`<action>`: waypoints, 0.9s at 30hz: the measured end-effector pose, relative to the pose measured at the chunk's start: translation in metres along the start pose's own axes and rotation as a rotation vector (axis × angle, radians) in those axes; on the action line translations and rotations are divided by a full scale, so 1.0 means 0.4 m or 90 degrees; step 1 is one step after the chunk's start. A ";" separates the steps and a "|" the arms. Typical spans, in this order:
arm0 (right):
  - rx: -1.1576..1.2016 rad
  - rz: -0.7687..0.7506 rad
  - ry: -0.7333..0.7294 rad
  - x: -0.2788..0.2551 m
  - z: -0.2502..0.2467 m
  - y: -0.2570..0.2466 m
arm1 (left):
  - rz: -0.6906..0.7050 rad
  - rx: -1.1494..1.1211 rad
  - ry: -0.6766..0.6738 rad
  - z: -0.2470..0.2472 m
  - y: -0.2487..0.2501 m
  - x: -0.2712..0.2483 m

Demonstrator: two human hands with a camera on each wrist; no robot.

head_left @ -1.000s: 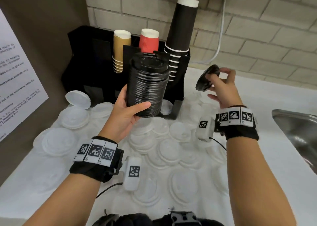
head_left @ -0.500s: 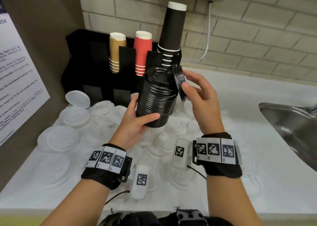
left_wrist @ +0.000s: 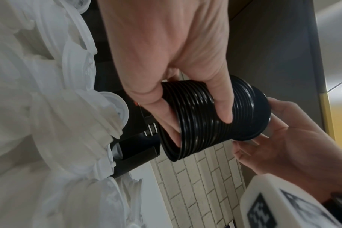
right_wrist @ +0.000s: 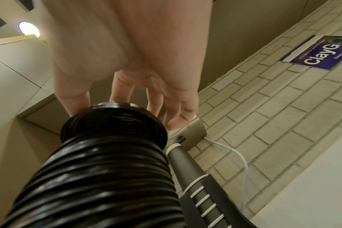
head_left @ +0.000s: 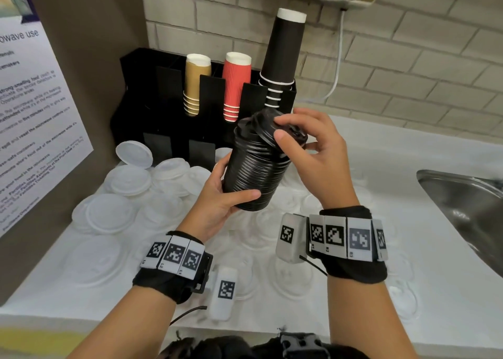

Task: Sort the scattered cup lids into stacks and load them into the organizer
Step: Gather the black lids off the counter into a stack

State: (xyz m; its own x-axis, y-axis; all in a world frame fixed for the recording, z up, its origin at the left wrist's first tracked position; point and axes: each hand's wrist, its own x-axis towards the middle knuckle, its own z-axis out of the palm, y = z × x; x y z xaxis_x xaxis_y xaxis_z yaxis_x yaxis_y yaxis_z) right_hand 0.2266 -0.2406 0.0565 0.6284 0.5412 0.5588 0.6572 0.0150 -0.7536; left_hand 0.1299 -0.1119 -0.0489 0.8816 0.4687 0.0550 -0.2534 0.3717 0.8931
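A tall stack of black lids is held tilted above the counter, with my left hand wrapped round its lower half. In the left wrist view my left hand has thumb and fingers curled on the stack. My right hand grips a single black lid that sits on top of the stack, thumb on the near rim and fingers over the far side. From the right wrist, that top lid caps the stack under my right hand's fingers.
Several white lids lie scattered over the white counter. A black organizer at the back holds tan, red and black cup stacks. A steel sink is at the right; a wall with a sign stands at the left.
My right hand has carried the single black lid from the right onto the top of the stack. The left hand has lowered the stack and tilted it to the right.
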 end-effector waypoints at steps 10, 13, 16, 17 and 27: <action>-0.017 -0.042 -0.021 -0.001 -0.028 -0.012 | 0.035 -0.021 0.031 0.005 0.020 -0.001; 0.005 -0.034 0.026 0.006 -0.026 -0.021 | 0.037 -0.027 0.025 0.005 0.020 0.000; 0.021 -0.016 0.051 0.025 -0.018 -0.020 | 0.036 -0.024 0.008 0.004 0.015 0.000; 0.016 -0.011 0.043 0.031 -0.016 -0.016 | 0.035 -0.021 0.002 0.004 0.012 0.001; -0.042 -0.070 -0.062 0.040 -0.006 -0.006 | 0.034 -0.012 0.001 0.007 -0.001 0.005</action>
State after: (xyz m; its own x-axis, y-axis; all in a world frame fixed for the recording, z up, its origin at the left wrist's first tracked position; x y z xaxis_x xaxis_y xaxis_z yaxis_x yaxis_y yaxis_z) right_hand 0.2360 -0.2339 0.0680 0.5105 0.6177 0.5981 0.7477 0.0247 -0.6636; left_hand 0.1330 -0.1135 -0.0480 0.8660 0.4894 0.1025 -0.3078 0.3603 0.8806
